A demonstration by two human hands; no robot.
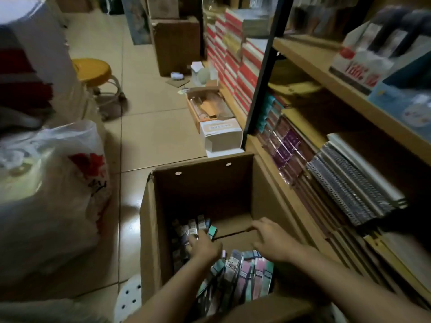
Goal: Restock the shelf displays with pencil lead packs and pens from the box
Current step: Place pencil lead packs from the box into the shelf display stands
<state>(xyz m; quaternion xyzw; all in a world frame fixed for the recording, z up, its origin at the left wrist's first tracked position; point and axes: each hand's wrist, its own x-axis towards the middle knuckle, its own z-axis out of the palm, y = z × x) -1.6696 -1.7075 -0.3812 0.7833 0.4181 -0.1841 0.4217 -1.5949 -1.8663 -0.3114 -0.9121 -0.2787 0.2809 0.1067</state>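
1. Head view: an open cardboard box [149, 229] stands on the tiled floor [151, 127], just beside the low edge of a wooden shelf unit [310, 57] on the right
2. Both bare forearms reach down into the box from the bottom of the frame
3. The left hand [205, 249] is deep in the box at its left side, fingers curled down among small upright packs [193, 227]; whether it actually grips one cannot be told, as the fingertips are blurred and partly hidden
4. The right hand [271, 240] lies with its fingers spread and relaxed, holding nothing, over the bare cardboard bottom of the box on the right
5. The task's goods are all inside the box: the small packs along the left wall, and a bundle of long pink, teal and grey packs [245, 276] lying against the near wall, between the two forearms
6. On the shelf unit, spiral notebooks [349, 190] lie stacked on the lower level, with purple packets [284, 145] next to them
7. Red and white book stacks [233, 54] fill the far end of the shelf
8. A white plastic bag [51, 194] with red print sits on the floor left of the box
9. A yellow stool [93, 71] stands farther back, well apart from the box
10. A small white carton [221, 136] rests on the floor just beyond the box
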